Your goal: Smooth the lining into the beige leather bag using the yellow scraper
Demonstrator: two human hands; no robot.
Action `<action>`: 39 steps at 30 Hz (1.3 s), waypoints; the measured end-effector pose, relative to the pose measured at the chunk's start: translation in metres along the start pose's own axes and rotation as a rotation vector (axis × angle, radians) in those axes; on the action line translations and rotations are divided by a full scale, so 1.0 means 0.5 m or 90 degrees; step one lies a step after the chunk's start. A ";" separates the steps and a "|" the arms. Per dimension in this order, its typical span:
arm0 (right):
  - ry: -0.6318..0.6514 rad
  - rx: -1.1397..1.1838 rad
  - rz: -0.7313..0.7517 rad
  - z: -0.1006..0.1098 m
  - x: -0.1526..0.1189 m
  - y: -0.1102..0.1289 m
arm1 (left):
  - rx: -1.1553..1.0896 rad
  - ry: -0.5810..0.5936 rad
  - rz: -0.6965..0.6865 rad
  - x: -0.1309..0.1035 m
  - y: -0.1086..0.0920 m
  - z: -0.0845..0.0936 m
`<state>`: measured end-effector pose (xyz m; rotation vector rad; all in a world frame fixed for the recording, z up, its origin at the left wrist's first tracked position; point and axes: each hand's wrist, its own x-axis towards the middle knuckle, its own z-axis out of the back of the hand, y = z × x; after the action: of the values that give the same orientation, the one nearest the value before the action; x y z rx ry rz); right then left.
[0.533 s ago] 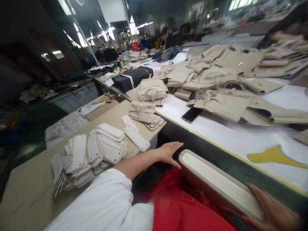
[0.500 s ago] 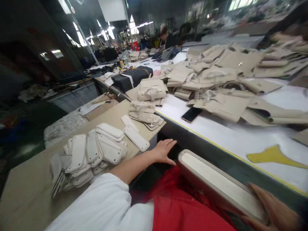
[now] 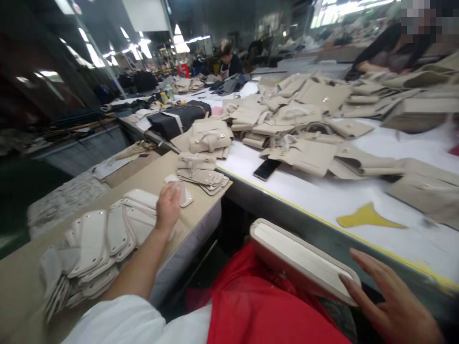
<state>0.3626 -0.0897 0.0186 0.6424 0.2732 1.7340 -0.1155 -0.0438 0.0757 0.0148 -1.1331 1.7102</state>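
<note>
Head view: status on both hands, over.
Left hand over pale panel. Right hand open at end of beige block. Panel pile beside left forearm.

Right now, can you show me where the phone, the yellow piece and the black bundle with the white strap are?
Phone (image 3: 266, 169): head view, middle of its dark screen.
Yellow piece (image 3: 367, 217): head view, middle of its flat face.
Black bundle (image 3: 162, 125): head view, dark surface near its left end.
</note>
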 end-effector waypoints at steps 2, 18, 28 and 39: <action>0.040 0.099 -0.078 0.020 -0.002 0.059 | -0.294 0.008 0.118 -0.007 -0.069 0.006; 0.026 0.745 -0.581 -0.002 -0.080 0.036 | -0.470 0.569 0.487 -0.205 -0.197 -0.255; 0.067 0.442 -0.495 0.017 -0.070 -0.024 | -0.308 0.637 0.340 -0.214 -0.200 -0.287; 0.096 0.315 -0.455 0.015 -0.074 -0.043 | 0.019 0.612 0.065 -0.202 -0.217 -0.286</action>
<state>0.3897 -0.1204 0.0035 0.6565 0.9370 1.0190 0.0807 -0.0188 0.0186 -0.7749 -0.3834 1.5187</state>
